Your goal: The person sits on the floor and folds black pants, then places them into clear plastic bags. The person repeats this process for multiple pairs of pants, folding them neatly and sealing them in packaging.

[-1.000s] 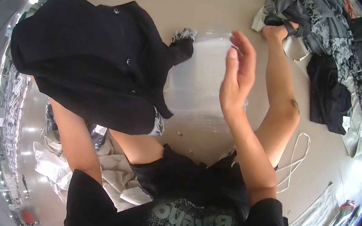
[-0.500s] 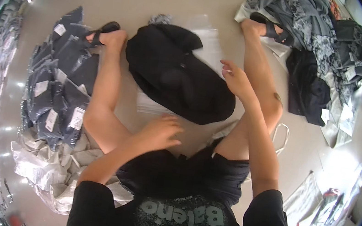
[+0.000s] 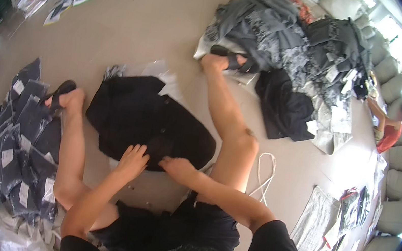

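A black garment [image 3: 136, 111] with dark buttons lies folded on the floor between my legs. My left hand [image 3: 132, 161] rests on its near edge, fingers stretched out over the cloth. Just to the right, my right hand [image 3: 182, 170] pinches the same edge between thumb and curled fingers. Under the garment's far side, a clear plastic bag [image 3: 170, 81] sticks out. A small grey patterned bit of fabric [image 3: 114, 71] shows at the garment's far left corner.
Dark garments in clear bags [image 3: 29, 137] with white tags are piled left of my left leg. A heap of grey patterned clothes [image 3: 261, 26] lies beyond my right foot. Large white sacks [image 3: 400, 189] line the right, where another person [image 3: 390, 134] sits.
Both hands have come onto the garment's near edge, where before they were apart from it. My right hand has closed on the cloth. The view has turned toward the right.
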